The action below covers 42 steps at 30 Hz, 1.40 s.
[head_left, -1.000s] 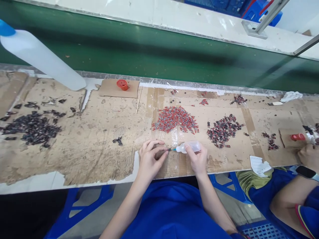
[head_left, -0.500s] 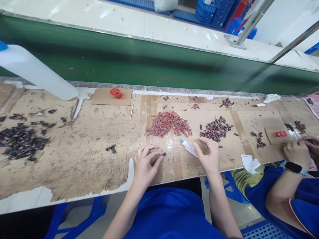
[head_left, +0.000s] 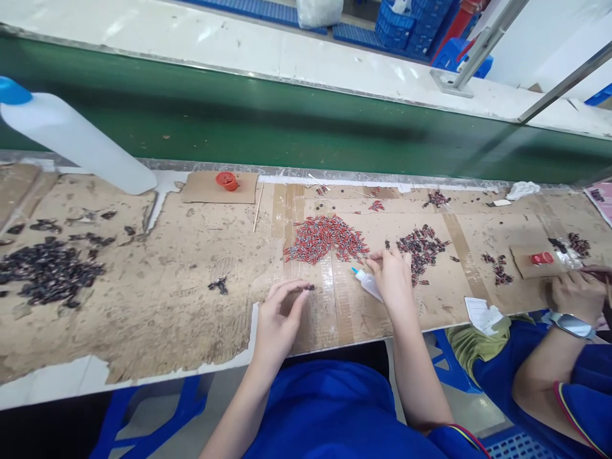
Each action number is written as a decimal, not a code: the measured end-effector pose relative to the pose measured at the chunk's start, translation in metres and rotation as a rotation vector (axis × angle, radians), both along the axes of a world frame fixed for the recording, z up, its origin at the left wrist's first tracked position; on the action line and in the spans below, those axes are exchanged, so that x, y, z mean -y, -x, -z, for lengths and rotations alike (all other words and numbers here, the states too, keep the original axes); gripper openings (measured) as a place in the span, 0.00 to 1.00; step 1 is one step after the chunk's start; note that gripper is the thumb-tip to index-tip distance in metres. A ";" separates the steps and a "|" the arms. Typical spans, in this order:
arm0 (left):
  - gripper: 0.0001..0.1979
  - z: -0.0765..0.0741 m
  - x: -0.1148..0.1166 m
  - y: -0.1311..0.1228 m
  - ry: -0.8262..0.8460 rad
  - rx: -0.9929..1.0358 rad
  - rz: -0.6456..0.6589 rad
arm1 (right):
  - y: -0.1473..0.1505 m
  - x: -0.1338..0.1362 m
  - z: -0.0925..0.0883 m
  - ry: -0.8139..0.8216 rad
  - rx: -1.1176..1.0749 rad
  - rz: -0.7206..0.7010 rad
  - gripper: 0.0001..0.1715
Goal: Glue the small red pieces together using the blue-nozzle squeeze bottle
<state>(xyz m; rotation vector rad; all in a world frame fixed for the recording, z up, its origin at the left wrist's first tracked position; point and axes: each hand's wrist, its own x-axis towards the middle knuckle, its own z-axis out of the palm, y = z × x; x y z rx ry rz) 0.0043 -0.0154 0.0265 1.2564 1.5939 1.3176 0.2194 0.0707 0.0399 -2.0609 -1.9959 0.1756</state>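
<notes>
My left hand (head_left: pixel 280 312) hovers over the taped cardboard work surface (head_left: pixel 191 268) and pinches a small dark part (head_left: pixel 308 287) at its fingertips. My right hand (head_left: pixel 393 275) reaches forward to the near right edge of a pile of small red parts (head_left: pixel 325 237), fingers pinched at one of them. A small clear squeeze bottle with a blue tip (head_left: pixel 366 280) lies on the cardboard just under and left of that hand. To the right lies a pile of dark red-and-black parts (head_left: pixel 423 245).
A large white bottle with a blue cap (head_left: pixel 71 143) leans at the far left, above a heap of dark parts (head_left: pixel 48 271). A red cap (head_left: pixel 226 180) sits on a cardboard scrap. A green conveyor belt (head_left: pixel 287 127) runs behind. A co-worker's hands (head_left: pixel 576 290) work at the right.
My right hand took the squeeze bottle away from the part, laid it on the cardboard, then reached forward to the red pile. My left hand kept the small part and shifted slightly.
</notes>
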 end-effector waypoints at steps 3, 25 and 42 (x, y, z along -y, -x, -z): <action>0.08 -0.002 -0.002 -0.001 -0.018 -0.003 0.015 | -0.006 0.000 0.008 -0.028 -0.048 -0.035 0.10; 0.09 -0.008 -0.003 -0.005 0.018 -0.164 0.093 | 0.046 0.047 -0.028 0.195 -0.856 -0.328 0.09; 0.08 -0.005 0.001 -0.008 -0.028 -0.182 0.078 | 0.059 0.055 -0.022 0.242 -0.869 -0.287 0.09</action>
